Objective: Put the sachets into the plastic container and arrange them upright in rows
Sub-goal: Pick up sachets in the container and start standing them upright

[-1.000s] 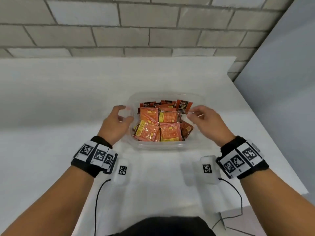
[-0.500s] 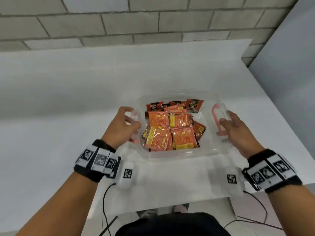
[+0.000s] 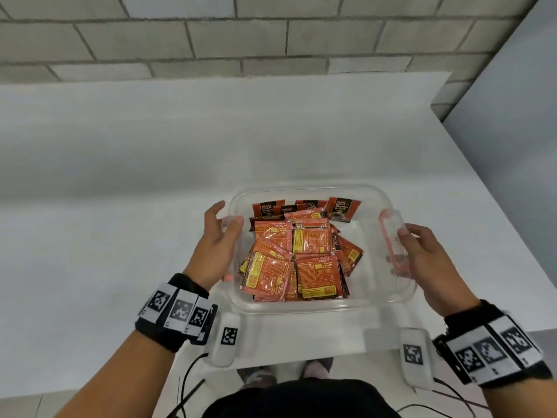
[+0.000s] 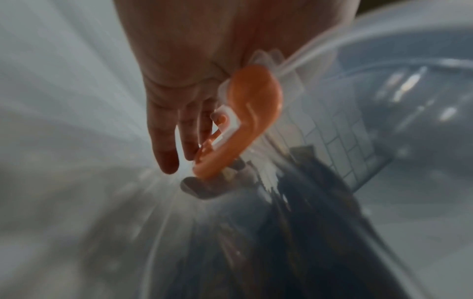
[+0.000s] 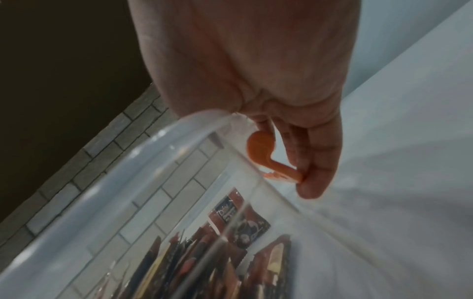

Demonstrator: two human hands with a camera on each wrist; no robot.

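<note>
**Both hands on the container's side latches**

The container (image 3: 313,306) sat at the tabletop's (image 3: 120,176) near edge, toward its right side, and a hand held it at each end. The left hand (image 3: 215,251) cupped the left side, thumb over the rim and fingers (image 4: 163,145) reaching down behind the orange latch (image 4: 245,121). The right hand (image 3: 428,267) gripped the right side, thumb on top of the clear handle flap, fingers (image 5: 314,161) curled under the other orange latch (image 5: 271,159). A grip at both ends like this probably served to steady, shift or lift the container rather than to sort anything; neither hand held a sachet.

The sachets (image 3: 295,257) were all inside, piled toward the left and middle. Those along the far wall stood roughly upright, showing dark fronts. The ones nearer lay tilted and overlapping, backs up, in no clean rows, and a strip of bare floor showed at the right. So the filling looked done, while the upright arranging still seemed largely unfinished.
</note>
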